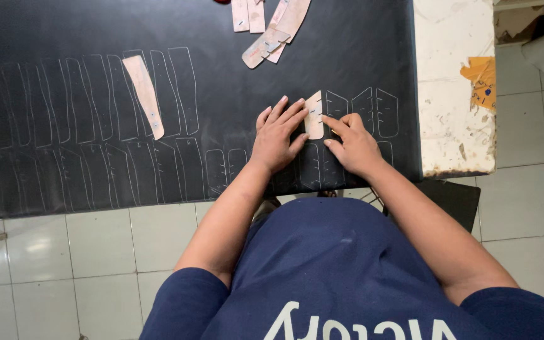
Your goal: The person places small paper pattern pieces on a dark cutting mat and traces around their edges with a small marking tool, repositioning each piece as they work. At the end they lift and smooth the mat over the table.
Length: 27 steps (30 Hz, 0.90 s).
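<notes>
A small pale card template [314, 115] lies flat on the black sheet [64, 25] near its lower right edge, among rows of outlines drawn in light lines. The left hand [276, 135] rests spread and flat on the sheet, its fingertips pressing the template's left edge. The right hand [352, 143] sits just beside the template on the other side, fingers curled with the forefinger touching its right edge (whether a marker is pinched there I cannot tell). The two hands lie close together with the template between them. Further left a long pale template [146, 94] lies tilted over traced shapes. Several more pale pieces [271, 28] are stacked at the sheet's top edge. The white, chipped worktop [451, 88] shows to the right.
</notes>
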Each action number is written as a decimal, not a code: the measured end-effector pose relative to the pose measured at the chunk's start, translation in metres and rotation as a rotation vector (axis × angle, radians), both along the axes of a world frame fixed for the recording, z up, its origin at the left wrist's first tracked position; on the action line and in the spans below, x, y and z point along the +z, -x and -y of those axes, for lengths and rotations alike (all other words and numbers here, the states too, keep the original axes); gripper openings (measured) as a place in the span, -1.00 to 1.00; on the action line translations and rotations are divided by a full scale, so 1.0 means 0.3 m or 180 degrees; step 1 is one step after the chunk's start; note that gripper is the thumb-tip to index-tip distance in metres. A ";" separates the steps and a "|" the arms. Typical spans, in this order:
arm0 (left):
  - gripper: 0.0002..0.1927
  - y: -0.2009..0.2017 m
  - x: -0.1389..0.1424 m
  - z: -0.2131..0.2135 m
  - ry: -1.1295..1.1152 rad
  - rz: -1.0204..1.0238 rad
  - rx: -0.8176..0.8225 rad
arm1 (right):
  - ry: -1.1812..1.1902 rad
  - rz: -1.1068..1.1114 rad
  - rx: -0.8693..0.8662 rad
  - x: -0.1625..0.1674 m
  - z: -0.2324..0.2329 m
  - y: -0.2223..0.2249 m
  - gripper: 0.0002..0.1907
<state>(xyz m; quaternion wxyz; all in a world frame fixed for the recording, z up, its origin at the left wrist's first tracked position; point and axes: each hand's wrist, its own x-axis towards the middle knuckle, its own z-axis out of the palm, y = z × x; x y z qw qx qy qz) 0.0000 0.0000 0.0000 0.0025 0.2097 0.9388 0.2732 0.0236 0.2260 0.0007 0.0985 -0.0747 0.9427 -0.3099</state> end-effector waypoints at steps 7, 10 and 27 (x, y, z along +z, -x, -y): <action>-0.41 -0.001 0.001 -0.001 0.0006 -0.0037 0.0006 | -0.0048 -0.0036 0.0061 0.004 -0.003 -0.003 -0.41; -0.41 0.002 0.003 -0.008 -0.0005 -0.0053 -0.0023 | -0.0053 -0.0010 0.0048 0.013 -0.010 -0.005 -0.40; -0.55 0.004 0.033 -0.018 -0.0011 -0.0029 -0.0130 | -0.0100 0.0122 -0.0080 0.010 -0.018 -0.023 -0.41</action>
